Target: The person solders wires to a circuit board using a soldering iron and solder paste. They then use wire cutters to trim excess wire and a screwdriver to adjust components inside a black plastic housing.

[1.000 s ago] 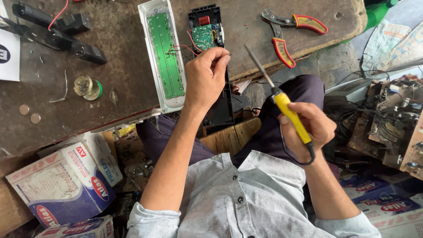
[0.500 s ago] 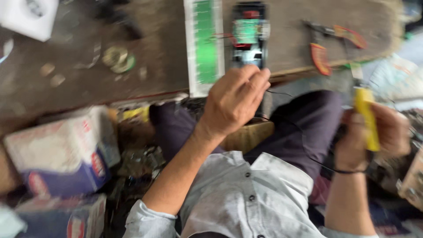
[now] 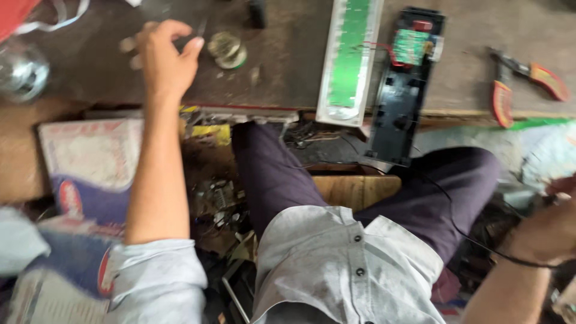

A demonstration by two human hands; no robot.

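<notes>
Grey shirt cloth (image 3: 336,264) fills the near edge of our view, with dark purple trousers (image 3: 270,174) beyond it and a wooden stool seat (image 3: 354,189) between the knees. Our right hand (image 3: 549,231) sits low at the right edge, a thin black cord running off its wrist — it is blurred and cut off by the frame, so we cannot tell whether it is closed or what it holds.

Our left hand (image 3: 162,60) is stretched well forward over the dark worktop (image 3: 282,78), fingers half curled and spread, thumb apart, holding nothing that we can make out. Just to its right, almost at the fingertips, lies a small round spool (image 3: 227,49) of shiny wire, resting flat on the worktop. The left hand is by far the nearer to it; the right is well apart, across our lap.

Further right lie a long white tray with a green strip board (image 3: 348,60) and a black casing (image 3: 399,96) with a small green circuit board at its far end — both long axes run away from us, overhanging the near edge. Red-handled pliers (image 3: 522,87) lie beyond them to the right.
</notes>
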